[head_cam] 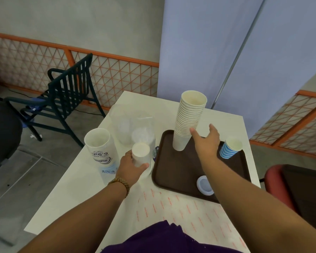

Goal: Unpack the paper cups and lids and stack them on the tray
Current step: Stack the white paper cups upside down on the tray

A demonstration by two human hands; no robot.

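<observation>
Purple cloth sits right under the lens, and from there both forearms run out over the white table (91,189).

On the head view, the left hand (131,168) is curled round a short stack of white cups (140,154), thumb at the front and fingers behind, just beside the near-left edge of the brown tray (173,172). That stack stands upright, mouth up, long axis vertical.

Over to the right: the right hand (206,141) is spread wide, fingers straight, holding nothing, with a fingertip touching or nearly touching the lower part of the tall cup stack (189,117). That tall stack stands on the far-left part of the tray and leans a little to the right.

So here's my read: the small stack goes up and right to land on the tall one, and the left hand is the one carrying it, while the right looks placed to steady the lean.

A blue striped cup (230,147) and a white lid (204,185) are already on the tray. A wrapped sleeve of cups (100,148) waits at the left.
</observation>
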